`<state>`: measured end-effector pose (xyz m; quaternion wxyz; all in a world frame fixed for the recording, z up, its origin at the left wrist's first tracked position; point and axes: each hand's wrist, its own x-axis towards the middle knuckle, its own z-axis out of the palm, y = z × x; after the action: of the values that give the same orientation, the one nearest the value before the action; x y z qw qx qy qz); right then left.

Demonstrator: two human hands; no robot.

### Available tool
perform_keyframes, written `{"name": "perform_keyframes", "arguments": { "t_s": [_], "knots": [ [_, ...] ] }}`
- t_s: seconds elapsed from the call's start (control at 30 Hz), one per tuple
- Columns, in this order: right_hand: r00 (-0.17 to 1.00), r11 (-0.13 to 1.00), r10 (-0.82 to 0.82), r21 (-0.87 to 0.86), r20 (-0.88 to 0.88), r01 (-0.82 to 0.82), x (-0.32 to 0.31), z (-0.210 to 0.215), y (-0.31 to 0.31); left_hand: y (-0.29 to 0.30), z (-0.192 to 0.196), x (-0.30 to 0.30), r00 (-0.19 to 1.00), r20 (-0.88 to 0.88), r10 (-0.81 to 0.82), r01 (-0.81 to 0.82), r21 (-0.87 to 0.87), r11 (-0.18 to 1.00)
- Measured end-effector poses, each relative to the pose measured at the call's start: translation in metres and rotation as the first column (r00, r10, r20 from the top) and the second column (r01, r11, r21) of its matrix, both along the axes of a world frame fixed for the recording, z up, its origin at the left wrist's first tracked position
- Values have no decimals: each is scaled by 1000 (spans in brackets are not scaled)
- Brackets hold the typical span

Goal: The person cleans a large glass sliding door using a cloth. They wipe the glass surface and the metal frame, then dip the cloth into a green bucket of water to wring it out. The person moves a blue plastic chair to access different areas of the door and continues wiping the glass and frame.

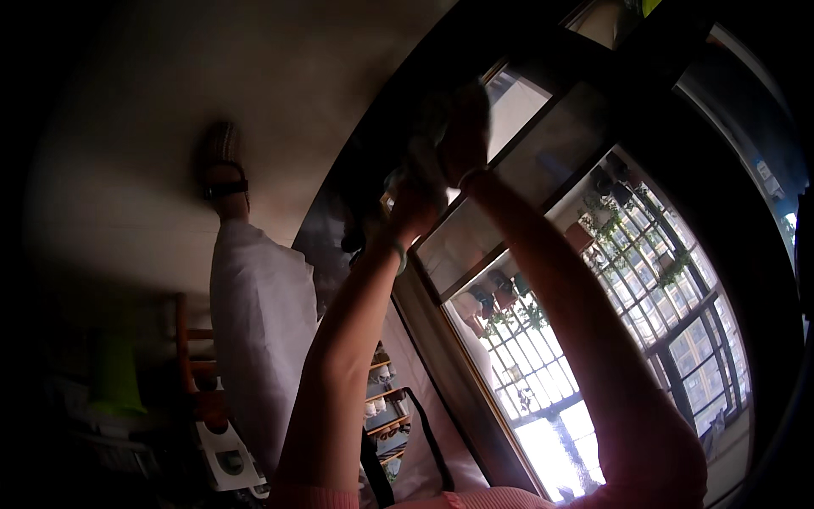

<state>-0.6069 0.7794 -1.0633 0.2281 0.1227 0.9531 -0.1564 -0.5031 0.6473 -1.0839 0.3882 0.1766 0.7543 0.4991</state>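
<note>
Both my arms reach up from the lower edge to the dark frame of a glazed panel. My left hand (415, 208), with a pale green bangle (400, 256) at the wrist, closes around a pale, crumpled, cloth-like thing (426, 161). That thing is dim and smeared by motion, so its kind is uncertain. Just right of it and farther up, my right hand (465, 140) is close against the same pale thing. Deep shadow hides its fingers, and a thin band circles that wrist.
Barred windows (543, 365) with potted plants (600, 216) show at the right. A leg in loose white trousers (259, 314) and a sandal (224, 161) extends over the floor at left. Nearby are a wooden chair (181, 339), a white plastic piece (227, 458) and small shelves (386, 422).
</note>
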Motion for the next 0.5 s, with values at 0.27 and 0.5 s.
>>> {"name": "perform_keyframes", "arguments": {
  "t_s": [0.27,0.5],
  "knots": [
    [750,813,550,-32,368,-581,90,124,-68,-83,168,16,683,665,301,-278,-144,950],
    [284,455,785,-201,551,-868,39,335,-38,-52,356,57,815,567,121,-182,53,982]
  ]
}}
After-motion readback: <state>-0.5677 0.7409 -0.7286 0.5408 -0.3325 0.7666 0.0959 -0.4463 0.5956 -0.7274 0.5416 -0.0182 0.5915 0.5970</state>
